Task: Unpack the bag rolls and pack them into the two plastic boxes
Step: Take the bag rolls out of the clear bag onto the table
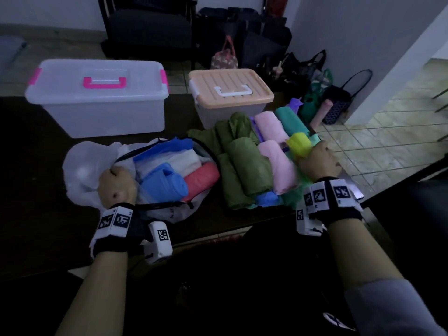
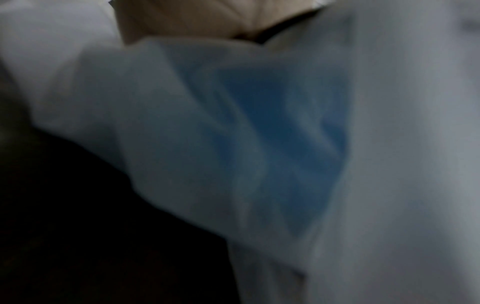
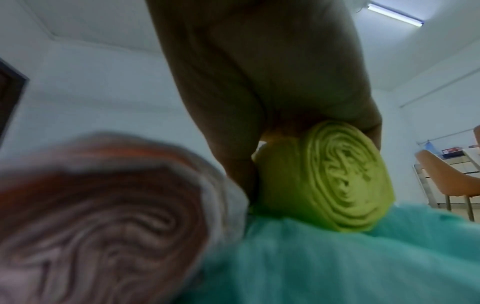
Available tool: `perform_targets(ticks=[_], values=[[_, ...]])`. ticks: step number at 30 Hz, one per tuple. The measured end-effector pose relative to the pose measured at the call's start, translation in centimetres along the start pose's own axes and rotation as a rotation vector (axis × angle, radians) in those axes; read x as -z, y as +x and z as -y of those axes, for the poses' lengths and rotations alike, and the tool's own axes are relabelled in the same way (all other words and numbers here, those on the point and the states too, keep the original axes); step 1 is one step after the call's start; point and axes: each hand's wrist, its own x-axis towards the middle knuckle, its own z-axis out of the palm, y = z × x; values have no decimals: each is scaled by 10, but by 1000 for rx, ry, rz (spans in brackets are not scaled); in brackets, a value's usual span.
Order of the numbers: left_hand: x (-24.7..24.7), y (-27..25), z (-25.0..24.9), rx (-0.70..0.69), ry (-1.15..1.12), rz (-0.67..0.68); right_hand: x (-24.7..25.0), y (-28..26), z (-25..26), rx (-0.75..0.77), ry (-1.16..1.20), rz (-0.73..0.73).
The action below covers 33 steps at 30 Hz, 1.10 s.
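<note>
Dark table in a tiled-floor room. Left hand clenches the translucent crinkled plastic bag; right hand grasps the yellow-green spiral-wound plastic roll, soft teal plastic beneath the fingers.

Two lidded boxes: pink-latched, peach-lidded, both closed. Open clear bag holds blue, white, red rolls. Green, pink, teal rolls piled beside it; yellow roll atop.

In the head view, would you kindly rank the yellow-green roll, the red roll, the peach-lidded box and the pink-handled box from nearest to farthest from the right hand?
From the right hand:
1. Yellow-green roll, gripped in that hand.
2. Red roll, to its left, inside the open bag.
3. Peach-lidded box, behind the pile of rolls.
4. Pink-handled box, far left at the back.
</note>
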Motion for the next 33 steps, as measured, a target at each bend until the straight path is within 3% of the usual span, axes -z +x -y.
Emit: perform_targets(ticks=[5, 11, 13, 17, 19, 22, 26, 29, 33], values=[[-3, 3, 4, 39, -153, -14, -9, -3, -3, -39, 2, 24], [1, -3, 2, 41, -146, 22, -1, 8, -4, -15, 38, 150], [5, -4, -1, 110, -140, 20, 0, 10, -2, -27, 34, 144], [5, -3, 0, 111, -105, 13, 7, -5, 19, 17, 34, 60], [6, -6, -1, 111, -102, 12, 8, -20, 38, 174, 41, -43], [6, -3, 1, 87, -68, 35, 9, -57, 79, 572, 179, -111], [7, -4, 3, 58, -23, 40, -16, -122, 135, 971, 334, 321], [6, -7, 7, 13, -90, 20, -42, -156, 162, 1072, 144, 582], [8, -1, 11, 60, -244, 62, -57, -173, 178, 1185, -344, 618]])
